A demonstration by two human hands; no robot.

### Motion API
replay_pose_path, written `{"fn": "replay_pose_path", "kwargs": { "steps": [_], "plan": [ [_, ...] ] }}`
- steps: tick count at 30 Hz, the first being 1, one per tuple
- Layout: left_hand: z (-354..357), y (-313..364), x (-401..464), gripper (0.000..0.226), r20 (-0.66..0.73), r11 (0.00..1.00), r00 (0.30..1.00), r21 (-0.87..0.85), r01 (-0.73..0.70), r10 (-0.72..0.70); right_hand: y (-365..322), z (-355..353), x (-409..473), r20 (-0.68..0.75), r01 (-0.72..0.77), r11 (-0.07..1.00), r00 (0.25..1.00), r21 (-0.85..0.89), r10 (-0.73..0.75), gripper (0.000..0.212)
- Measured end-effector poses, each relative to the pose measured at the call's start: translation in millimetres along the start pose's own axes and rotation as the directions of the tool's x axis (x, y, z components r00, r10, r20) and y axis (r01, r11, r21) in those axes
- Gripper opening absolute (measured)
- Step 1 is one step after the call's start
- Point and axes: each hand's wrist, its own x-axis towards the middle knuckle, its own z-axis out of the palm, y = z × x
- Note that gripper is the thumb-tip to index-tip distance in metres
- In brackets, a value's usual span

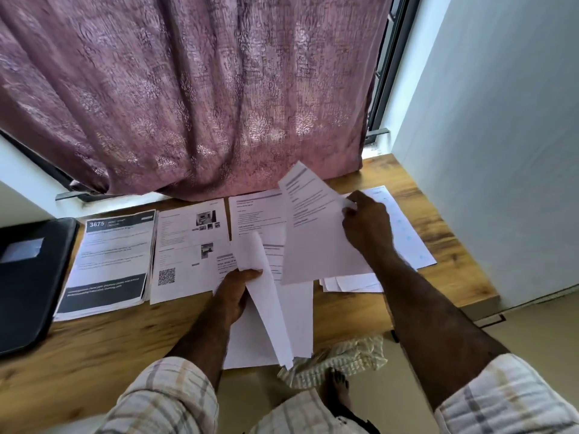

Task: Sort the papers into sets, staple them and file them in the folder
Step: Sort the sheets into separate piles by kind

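Papers mid-sort at a window desk

Head view: left hand [238, 292] grips a loose sheaf [269, 311] overhanging the desk edge; right hand [365, 227] pinches one lifted sheet [313, 233] above sorted piles [191, 249]. The black folder [28, 277] lies far left. Sheets could slip from the sheaf and mix sets. Wooden desk [109, 343], mauve curtain [188, 89], white wall.

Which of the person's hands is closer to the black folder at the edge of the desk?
The left. The left hand grips a sheaf of papers near the desk's middle, several piles away from the black folder. The right hand holds up a sheet farther right.
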Motion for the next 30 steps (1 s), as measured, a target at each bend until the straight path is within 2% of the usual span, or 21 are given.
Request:
{"fn": "replay_pose_path", "kwargs": {
  "steps": [2,6,9,14,17,20,22,25,27,29,30],
  "plan": [
    [-3,3,-2,0.079,-0.034,0.997,0.999,-0.08,-0.001,-0.002,4,21,-15,0.081,-0.028,1.0,0.996,-0.004,0.028,0.021],
    [-6,19,-16,0.057,0.003,0.987,0.998,-0.151,0.063,-0.064,24,58,-47,0.197,-0.065,0.998,0.978,-0.014,0.067,0.012],
    [-24,30,-26,0.042,-0.019,0.987,0.996,-0.134,0.087,-0.091,39,68,-59,0.212,-0.113,0.993,0.97,-0.027,0.116,0.014],
    [-46,45,-42,0.016,-0.067,0.995,0.997,-0.09,0.033,-0.039,58,64,-60,0.22,-0.146,0.987,0.963,-0.074,0.159,0.016],
    [-51,45,-39,0.021,-0.055,0.99,0.997,-0.136,0.043,-0.05,52,67,-65,0.305,-0.147,0.989,0.941,-0.02,0.146,0.026],
    [-42,40,-28,0.046,0.015,0.988,0.996,-0.13,0.087,-0.086,30,82,-80,0.426,-0.163,0.984,0.897,0.066,0.12,0.035],
    [-32,37,-24,0.059,0.074,0.995,0.993,-0.014,0.096,-0.095,21,99,-89,0.48,-0.183,0.981,0.868,0.07,0.128,0.037],
    [-23,29,-21,0.056,0.167,0.956,0.984,0.293,0.01,-0.061,15,116,-97,0.479,-0.23,0.973,0.857,0.026,0.19,0.03],
    [-27,21,-18,0.046,0.187,0.918,0.982,0.386,-0.088,0.015,12,116,-99,0.428,-0.208,0.978,0.883,-0.012,0.193,0.034],
    [-39,12,-17,0.027,0.12,0.838,0.979,0.507,-0.202,0.163,11,114,-102,0.374,-0.145,0.985,0.912,-0.098,0.171,0.048],
    [-47,7,-15,0.024,0.013,0.731,0.96,0.646,-0.221,0.279,10,113,-104,0.355,-0.134,0.98,0.918,-0.145,0.179,0.052]
  ]
}}
